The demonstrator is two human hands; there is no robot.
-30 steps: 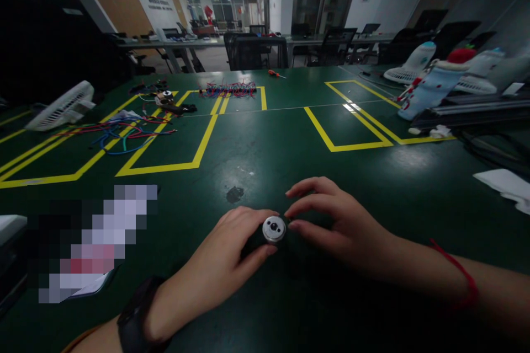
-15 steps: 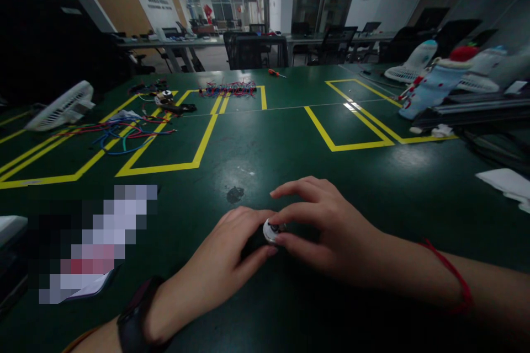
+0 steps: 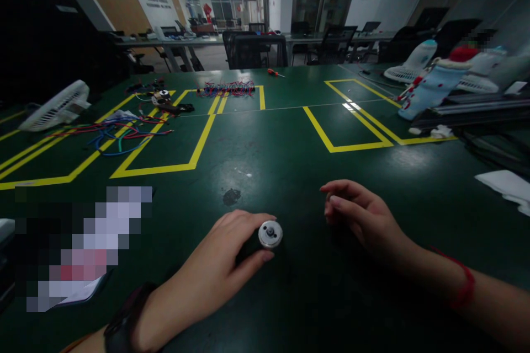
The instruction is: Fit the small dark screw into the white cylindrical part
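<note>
A small round silver metal part [image 3: 270, 234], with a dark centre and small holes in its top face, is on the green table [image 3: 265, 165]. My left hand [image 3: 215, 256] grips it from the left between thumb and forefinger. To the right, apart from the part, my right hand [image 3: 364, 215] hovers over the table with its fingers curled and the thumb against them. Whether anything small is between those fingers is hidden.
Loose red and blue wires [image 3: 120, 135] lie at the left, near a white fan [image 3: 58, 107]. A wire bundle [image 3: 227, 88] and an orange screwdriver [image 3: 273, 73] are farther back. At the right are a blue bottle [image 3: 434, 88] and white tissue [image 3: 505, 187].
My right hand has let go of the round part and moved away to the right, its fingers curling in. The part's top face now shows fully. My left hand stays around it.
</note>
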